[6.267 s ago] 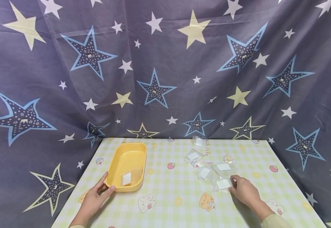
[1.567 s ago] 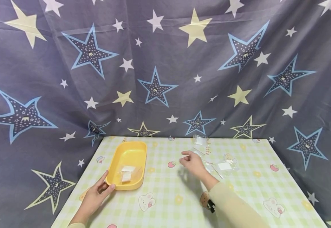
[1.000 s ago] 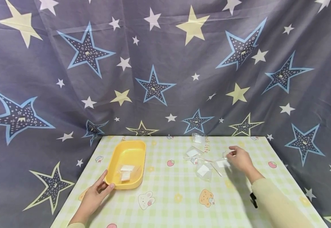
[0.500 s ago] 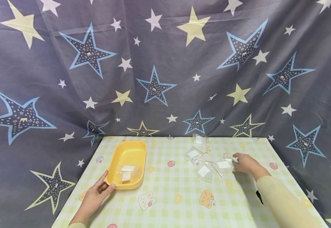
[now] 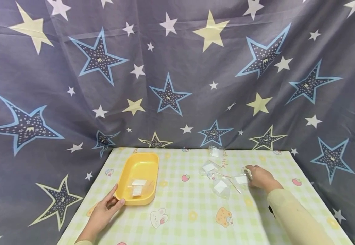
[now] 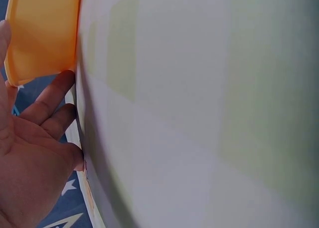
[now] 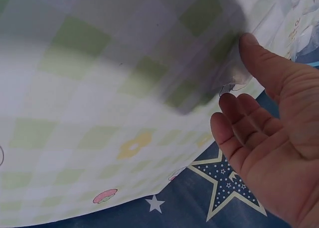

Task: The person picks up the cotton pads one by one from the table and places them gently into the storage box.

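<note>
My left hand [image 5: 102, 214] holds the near-left corner of a yellow plastic tray [image 5: 137, 201], thumb at the near rim and fingers along the left side. Two small clear plastic bags [image 5: 138, 187] with white inserts lie overlapping in the tray's near end. At the right, my right hand [image 5: 261, 178] pinches the right edge of another clear bag [image 5: 241, 179], whose white insert lies flat on the table. The right wrist view shows the bag's clear edge [image 7: 237, 71] between thumb and fingertips. In the left wrist view, the fingers touch the tabletop beside the tray's orange-looking wall [image 6: 45, 33].
Left of the pinched bag lie two more clear bags, one nearer [image 5: 221, 186] and one farther [image 5: 208, 167]. A third bag [image 5: 215, 151] sits at the table's back edge. The checked tabletop [image 5: 177, 217] ends against a star-patterned curtain [image 5: 189, 112].
The nearest right-hand bag has gone into the tray, where one bag lay before. My right hand has come back rightward and taken hold of another bag's edge. My left hand stays at the tray.
</note>
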Motion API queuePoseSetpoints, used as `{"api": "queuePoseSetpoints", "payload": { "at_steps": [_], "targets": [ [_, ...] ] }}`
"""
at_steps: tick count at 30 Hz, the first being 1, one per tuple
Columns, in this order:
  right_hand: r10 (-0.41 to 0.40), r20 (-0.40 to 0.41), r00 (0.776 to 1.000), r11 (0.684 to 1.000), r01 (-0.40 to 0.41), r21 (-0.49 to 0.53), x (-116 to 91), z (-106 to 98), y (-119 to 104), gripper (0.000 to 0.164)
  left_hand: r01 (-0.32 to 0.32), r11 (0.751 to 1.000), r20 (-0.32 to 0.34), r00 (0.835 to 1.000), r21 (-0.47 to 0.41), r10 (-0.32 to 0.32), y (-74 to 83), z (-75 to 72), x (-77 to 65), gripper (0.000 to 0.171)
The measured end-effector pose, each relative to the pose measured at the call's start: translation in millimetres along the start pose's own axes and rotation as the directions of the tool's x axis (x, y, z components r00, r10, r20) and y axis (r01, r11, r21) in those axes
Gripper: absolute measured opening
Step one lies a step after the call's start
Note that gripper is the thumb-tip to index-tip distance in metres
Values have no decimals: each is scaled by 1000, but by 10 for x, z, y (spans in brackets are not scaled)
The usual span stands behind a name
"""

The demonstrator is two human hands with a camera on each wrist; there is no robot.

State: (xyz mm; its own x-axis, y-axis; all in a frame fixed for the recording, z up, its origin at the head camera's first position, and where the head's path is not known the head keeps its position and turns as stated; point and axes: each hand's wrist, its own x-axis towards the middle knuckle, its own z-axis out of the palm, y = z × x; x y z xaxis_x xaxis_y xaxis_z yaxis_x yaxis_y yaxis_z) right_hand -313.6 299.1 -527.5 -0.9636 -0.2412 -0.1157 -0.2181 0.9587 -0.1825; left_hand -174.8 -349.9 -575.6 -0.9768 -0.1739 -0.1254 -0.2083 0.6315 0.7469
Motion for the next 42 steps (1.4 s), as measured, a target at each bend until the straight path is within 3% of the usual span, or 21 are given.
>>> {"api": "queuePoseSetpoints", "payload": {
  "at_steps": [9,17,28,42],
  "targets": [
    [21,44,999,1000,-22,20,-31,-13,-41,75,-11,1000,2,1000,7,11,-7,28,15,93],
    [20,26,999,1000,-20,9,-24,16,-78,67,5,1000,5,1000,14,-5,-10,2,26,93],
    [87,45,995,996,-87,-6,-25,66,-82,52,-8,1000,4,1000,-12,8,-27,25,19,90],
    [114,16,993,993,-113,-17,-29,123,-103,45,-11,1000,-4,1000,-8,11,-37,24,30,90]
  ]
}}
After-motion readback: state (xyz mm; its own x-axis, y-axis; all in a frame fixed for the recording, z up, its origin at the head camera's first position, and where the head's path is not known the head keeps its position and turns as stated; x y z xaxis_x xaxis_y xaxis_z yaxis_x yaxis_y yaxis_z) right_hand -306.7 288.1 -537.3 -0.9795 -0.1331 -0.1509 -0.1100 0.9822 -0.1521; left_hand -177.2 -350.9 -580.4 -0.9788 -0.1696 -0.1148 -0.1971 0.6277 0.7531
